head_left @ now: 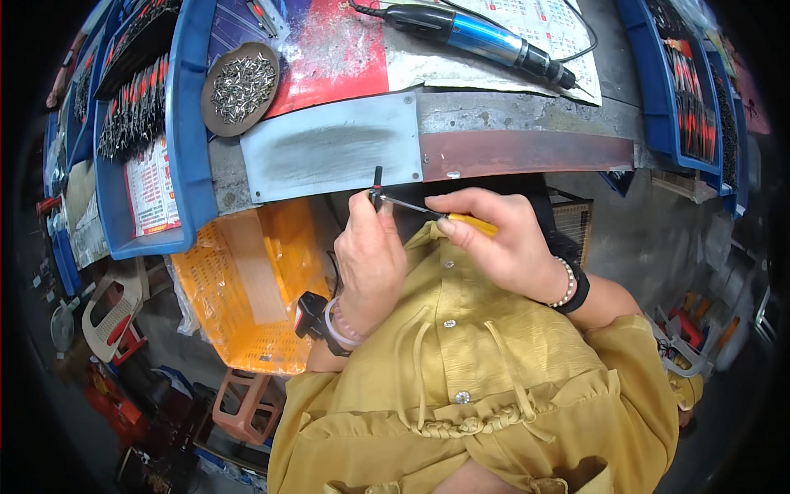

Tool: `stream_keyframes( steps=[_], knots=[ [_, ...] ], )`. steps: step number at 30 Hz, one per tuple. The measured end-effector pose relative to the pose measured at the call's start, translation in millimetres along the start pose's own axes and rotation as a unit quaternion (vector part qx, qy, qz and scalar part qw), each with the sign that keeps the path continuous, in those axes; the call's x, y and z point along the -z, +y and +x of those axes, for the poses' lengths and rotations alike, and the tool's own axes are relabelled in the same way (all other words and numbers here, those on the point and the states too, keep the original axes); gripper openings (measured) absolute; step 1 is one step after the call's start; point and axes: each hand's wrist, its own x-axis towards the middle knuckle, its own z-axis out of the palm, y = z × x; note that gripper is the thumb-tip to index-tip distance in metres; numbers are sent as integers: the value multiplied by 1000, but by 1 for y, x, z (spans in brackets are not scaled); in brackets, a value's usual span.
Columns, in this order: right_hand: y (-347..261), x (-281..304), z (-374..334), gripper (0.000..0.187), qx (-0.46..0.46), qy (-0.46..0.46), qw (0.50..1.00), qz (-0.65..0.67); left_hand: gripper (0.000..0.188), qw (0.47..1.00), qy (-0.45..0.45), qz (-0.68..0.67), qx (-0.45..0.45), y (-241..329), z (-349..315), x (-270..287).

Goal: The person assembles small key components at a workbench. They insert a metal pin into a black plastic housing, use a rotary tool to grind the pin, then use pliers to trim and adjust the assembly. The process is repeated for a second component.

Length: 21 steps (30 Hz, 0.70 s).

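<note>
In front of my chest, my left hand (369, 262) pinches a small black rod-like part (378, 178) between thumb and fingertips, its narrow end pointing up. A bit of red shows near its middle. My right hand (512, 247) grips a screwdriver (477, 222) with a yellow handle. Its thin metal shaft points left, and the tip meets the black part just above my left fingertips. Whether the tip sits in a screw is too small to tell. Both hands are just below the near edge of a light grey metal plate (333, 111) with dark smears.
A brown bowl of small metal screws (243, 89) stands left of the plate. Beyond lies a blue and black electric screwdriver (477, 37) with a cord. Blue bins (189, 123) of black-and-red parts flank the bench, another blue bin (671, 107) at right. An orange basket (239, 288) sits below left.
</note>
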Motion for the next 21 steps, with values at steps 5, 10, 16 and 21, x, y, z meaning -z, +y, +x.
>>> stream_keyframes(
  steps=[5, 10, 16, 21],
  knots=[
    [-6, 5, 1, 29, -160, -77, 980, 94, 26, 1000, 4, 13, 0, -2, 1, 0],
    [-24, 9, 1, 50, 146, -138, 884, -422, 26, 1000, -14, -23, 8, -2, 4, -4],
    [-5, -1, 9, 34, 40, -71, 980, -181, 26, 1000, -10, 16, 10, -7, 7, -8],
    [9, -6, 4, 23, -110, -38, 993, 27, 25, 1000, 7, 19, -15, -10, 8, -12]
  ],
)
